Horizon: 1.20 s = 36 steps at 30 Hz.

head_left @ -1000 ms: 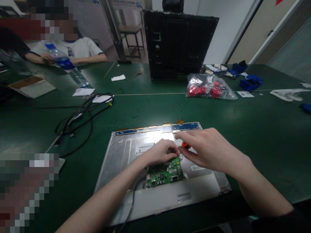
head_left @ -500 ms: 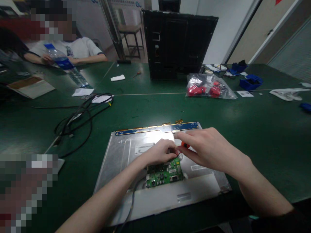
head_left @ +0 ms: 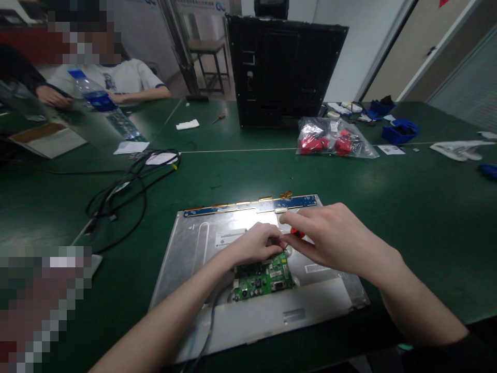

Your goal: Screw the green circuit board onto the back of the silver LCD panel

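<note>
A silver display panel [head_left: 186, 248] lies back side up in front of me, with a blue circuit strip [head_left: 248, 208] along its far edge. On it sits a green circuit board [head_left: 264, 278]. My left hand [head_left: 260, 243] is closed at the board's far edge, its fingertips pinched on something I cannot make out. Just right of it, my right hand [head_left: 322, 233] is closed around a red-and-black screwdriver [head_left: 297, 232], whose thin shaft points down at the board's far right corner. A dark cable [head_left: 212, 324] runs over the panel's near edge.
Black cables [head_left: 135, 181] are coiled at the left. Behind are a bottle [head_left: 104, 103], a black monitor [head_left: 287, 72], a bag of red parts [head_left: 334, 139] and a blue box [head_left: 399, 131]. A person [head_left: 135, 77] sits at the far left.
The seated person's hand has moved away from the bottle. My hands have barely moved; my right index finger has shifted slightly.
</note>
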Motion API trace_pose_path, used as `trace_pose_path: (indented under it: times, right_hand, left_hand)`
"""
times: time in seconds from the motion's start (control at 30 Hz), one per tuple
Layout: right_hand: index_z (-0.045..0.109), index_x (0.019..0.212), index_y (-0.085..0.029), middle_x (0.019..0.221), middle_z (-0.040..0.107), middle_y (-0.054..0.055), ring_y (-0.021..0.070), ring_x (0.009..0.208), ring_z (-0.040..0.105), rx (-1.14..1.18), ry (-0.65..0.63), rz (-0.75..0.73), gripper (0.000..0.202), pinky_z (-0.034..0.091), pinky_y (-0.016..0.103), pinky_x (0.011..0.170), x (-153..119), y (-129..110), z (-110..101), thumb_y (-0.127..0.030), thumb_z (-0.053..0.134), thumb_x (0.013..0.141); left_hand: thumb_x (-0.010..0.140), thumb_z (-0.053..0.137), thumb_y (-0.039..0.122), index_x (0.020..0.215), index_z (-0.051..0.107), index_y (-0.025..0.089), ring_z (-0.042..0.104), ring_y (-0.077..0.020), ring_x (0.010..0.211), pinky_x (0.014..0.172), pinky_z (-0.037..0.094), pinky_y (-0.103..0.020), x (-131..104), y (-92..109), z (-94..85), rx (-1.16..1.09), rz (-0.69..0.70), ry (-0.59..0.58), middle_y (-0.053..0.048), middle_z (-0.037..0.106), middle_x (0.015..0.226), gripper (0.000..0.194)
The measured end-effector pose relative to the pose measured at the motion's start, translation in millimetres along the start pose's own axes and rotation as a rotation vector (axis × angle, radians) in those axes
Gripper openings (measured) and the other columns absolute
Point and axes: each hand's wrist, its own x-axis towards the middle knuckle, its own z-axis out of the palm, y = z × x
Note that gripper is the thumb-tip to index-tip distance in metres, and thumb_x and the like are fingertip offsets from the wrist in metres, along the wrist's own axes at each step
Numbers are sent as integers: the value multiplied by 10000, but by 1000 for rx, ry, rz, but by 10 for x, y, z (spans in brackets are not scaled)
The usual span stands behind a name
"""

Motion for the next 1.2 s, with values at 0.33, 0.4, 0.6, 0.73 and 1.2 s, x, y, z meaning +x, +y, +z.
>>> trace_pose_path:
  times: [0.33, 0.4, 0.6, 0.73, 1.2]
  right_hand:
    - [558, 1034, -206, 832, 657, 15, 180, 691, 588, 19, 13, -6, 222, 241, 276, 549, -1, -10, -13, -396, 478, 950]
    - [560, 1033, -203, 821, 661, 13, 177, 677, 590, 12, 9, 4, 186, 237, 279, 545, 0, -4, -8, -344, 469, 952]
    - [534, 1018, -182, 901, 659, 34, 177, 723, 586, 73, 5, -26, 155, 254, 284, 555, -5, -7, -21, -263, 506, 888]
    - [545, 995, -196, 841, 660, 26, 177, 694, 583, 45, -4, -8, 220, 240, 279, 549, 1, -12, -21, -400, 483, 943]
    - [523, 972, -178, 815, 621, 20, 148, 666, 519, 118, -13, -16, 135, 242, 277, 549, -14, -7, -36, -240, 488, 858]
  left_hand:
    - [770, 600, 130, 737, 683, 130, 596, -165, 691, 630, 411, -225, 5, 5, -8, 12, -9, -28, -12, 655, 710, 89]
    - [770, 604, 123, 771, 686, 131, 598, -165, 703, 644, 417, -227, 2, 15, -9, 11, -14, -11, -16, 669, 741, 83]
    - [761, 608, 96, 780, 692, 129, 602, -168, 720, 660, 418, -231, -7, 42, -17, 7, -9, -2, -20, 672, 753, 93]
    - [767, 615, 128, 751, 681, 127, 595, -169, 704, 647, 414, -231, 4, 2, -5, 31, -5, -9, -15, 655, 721, 68]
    - [762, 617, 73, 811, 702, 125, 605, -167, 714, 660, 419, -234, -11, 68, -37, -15, -21, -12, -25, 679, 771, 111]
